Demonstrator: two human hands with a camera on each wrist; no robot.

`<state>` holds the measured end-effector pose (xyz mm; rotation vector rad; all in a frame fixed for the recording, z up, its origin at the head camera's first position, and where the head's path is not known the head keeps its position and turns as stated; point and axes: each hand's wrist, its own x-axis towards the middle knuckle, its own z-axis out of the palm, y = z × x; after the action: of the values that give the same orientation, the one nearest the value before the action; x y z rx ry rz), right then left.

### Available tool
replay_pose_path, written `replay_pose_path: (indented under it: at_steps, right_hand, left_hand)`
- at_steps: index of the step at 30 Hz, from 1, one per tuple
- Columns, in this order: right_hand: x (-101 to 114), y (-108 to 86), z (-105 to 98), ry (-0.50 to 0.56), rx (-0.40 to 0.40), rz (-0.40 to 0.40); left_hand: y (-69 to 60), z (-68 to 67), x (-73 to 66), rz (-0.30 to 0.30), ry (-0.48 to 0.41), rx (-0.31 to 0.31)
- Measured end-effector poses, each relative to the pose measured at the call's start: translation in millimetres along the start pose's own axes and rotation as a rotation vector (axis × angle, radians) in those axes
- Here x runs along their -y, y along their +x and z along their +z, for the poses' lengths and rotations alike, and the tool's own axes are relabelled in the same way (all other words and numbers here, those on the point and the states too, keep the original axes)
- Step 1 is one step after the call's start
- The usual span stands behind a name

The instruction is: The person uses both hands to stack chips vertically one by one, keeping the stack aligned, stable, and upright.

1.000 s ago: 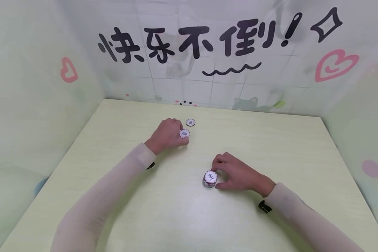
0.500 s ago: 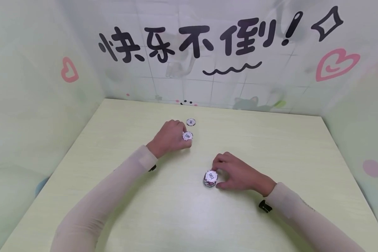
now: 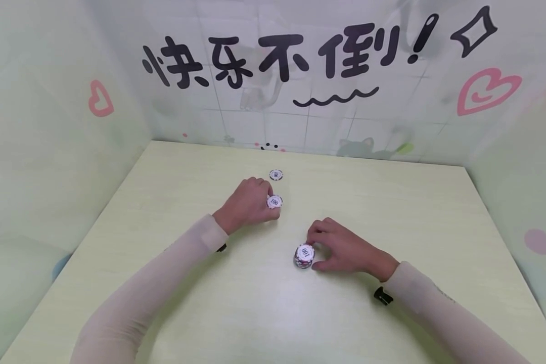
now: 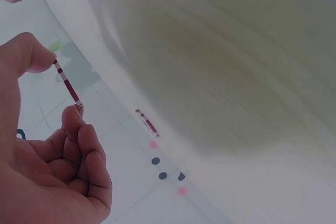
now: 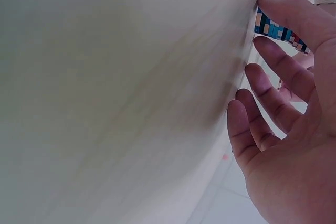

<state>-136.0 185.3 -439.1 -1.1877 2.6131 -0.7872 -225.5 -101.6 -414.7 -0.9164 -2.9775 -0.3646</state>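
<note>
My left hand (image 3: 247,205) pinches a poker chip (image 3: 274,202) marked 100 between thumb and index finger. In the left wrist view this chip (image 4: 67,83) shows edge-on, with a red and white rim. A stack of poker chips (image 3: 304,256) stands near the table's middle, its top chip also marked 100. Beside the stack, on its right, my right hand (image 3: 346,248) rests with thumb and fingers spread about it. The right wrist view has the stack's blue, white and red edges (image 5: 274,29) partly behind the thumb. Whether the fingers touch the stack is hard to tell.
Behind my left hand a single poker chip (image 3: 276,175) lies flat on the pale table (image 3: 382,202). A printed backdrop (image 3: 236,126) with black characters rises at the table's back edge, and sheets flank both sides.
My left hand, with the pinched chip, has moved slightly right and nearer, towards the stack. The right hand, the stack and the lone chip have stayed in place.
</note>
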Motion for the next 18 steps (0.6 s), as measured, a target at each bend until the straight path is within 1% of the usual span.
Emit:
replay_pose_path:
  at_steps: [4,9,12,18]
  right_hand:
    - [0,0.5,0,-0.001,0.005,0.008]
    - [1,0.7,-1,0.006,0.014,0.027]
    - [1,0.6,-1,0.006,0.009,0.018]
    - [1,0.0,0,0.009,-0.008,-0.003]
  left_hand:
    - [-3.2,0.0,-4.8,0.021,0.012,0.002]
    - [-9.9,-0.8,-13.4,0.069,0.003,-0.029]
    - [-14.1,-1.9,-20.2,0.094,0.000,-0.031]
    - [-22.7,-6.0,-34.9,0.125,0.009,-0.020]
